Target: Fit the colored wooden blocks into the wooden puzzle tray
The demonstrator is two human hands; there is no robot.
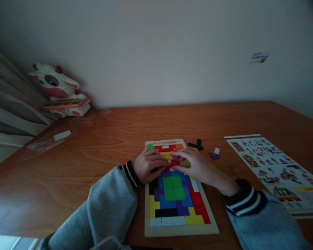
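A wooden puzzle board (pixel 182 231) filled with coloured blocks lies in front of me, its long side running away from me. My left hand (pixel 150 165) rests over the board's left side, fingers bent loosely and fingertips on the pieces near the middle. From the right, my right hand (pixel 195 163) reaches in, with a red block (pixel 175 163) between thumb and forefinger. A yellow patch (pixel 185 163) shows under that palm; whether it is held or lies on the board, I cannot tell. Four green squares (pixel 174 188) form a large green block nearer me.
Loose black pieces (pixel 196 144), a purple piece (pixel 214 156) and a white piece (pixel 217 150) lie right of the board. Farther right is a printed pattern sheet (pixel 276 170). A toy cow (pixel 61 91) stands at the back left, near clear plastic and a curtain (pixel 10 100).
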